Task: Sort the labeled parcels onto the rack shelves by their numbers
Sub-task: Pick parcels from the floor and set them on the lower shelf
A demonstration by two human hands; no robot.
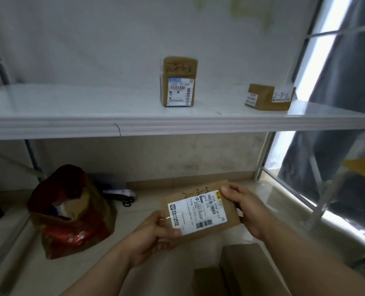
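- A red bag (70,212) sat at the lower left.
- The left hand (153,236) pinched the brown parcel (198,210) by its left corner — low in the middle.
- The right hand (247,210) gripped its right edge.
- At the upper right, a flat box (267,97) lay on the white shelf (92,124).

Brown parcels (198,212), white labels (196,212), white shelf (92,124), red bag (70,212).
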